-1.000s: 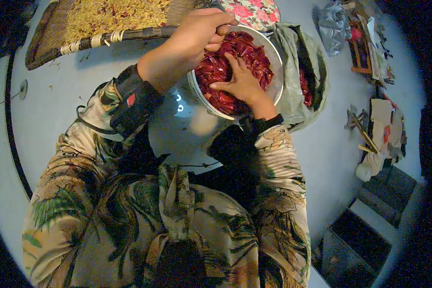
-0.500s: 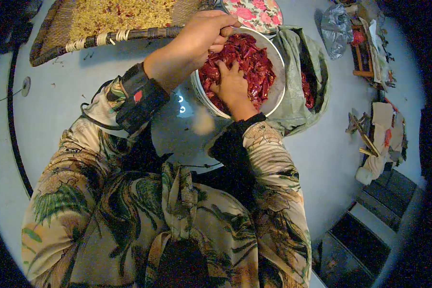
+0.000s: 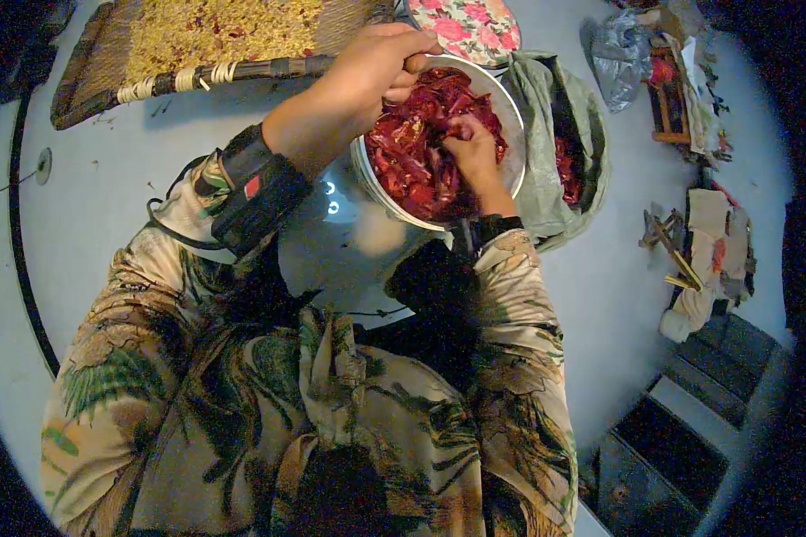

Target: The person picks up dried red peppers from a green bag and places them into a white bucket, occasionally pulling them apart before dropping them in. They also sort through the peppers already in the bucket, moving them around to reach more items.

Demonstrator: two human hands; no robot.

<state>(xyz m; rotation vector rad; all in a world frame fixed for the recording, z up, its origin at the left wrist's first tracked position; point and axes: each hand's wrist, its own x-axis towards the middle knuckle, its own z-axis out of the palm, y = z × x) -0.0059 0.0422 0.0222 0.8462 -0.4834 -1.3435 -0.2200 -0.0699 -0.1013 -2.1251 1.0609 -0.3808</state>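
Observation:
A white round bucket [image 3: 514,134] filled with dried red chillies [image 3: 416,148] stands before me. My left hand [image 3: 374,76] is closed around the bucket's far-left rim. Inside the bucket, my right hand [image 3: 478,154] has its fingers curled into the chillies on the right side; its fingertips are partly hidden among the pods. Pale yellow seeds show between some of the chilli pieces. Just to the right of the bucket, a greenish woven sack [image 3: 542,107] lies open with more red chillies [image 3: 566,170] inside.
A woven tray [image 3: 76,85] spread with yellow seeds [image 3: 215,36] lies at the upper left. Behind the bucket is a round floral-patterned item [image 3: 466,31]. Farther right are a clear plastic bag [image 3: 620,58], a wooden frame [image 3: 667,112] and cloth-covered items [image 3: 707,233].
My right hand has shifted right in the bucket, going from spread fingers on the chillies to curled ones. The chillies have been stirred. My left hand stays on the rim.

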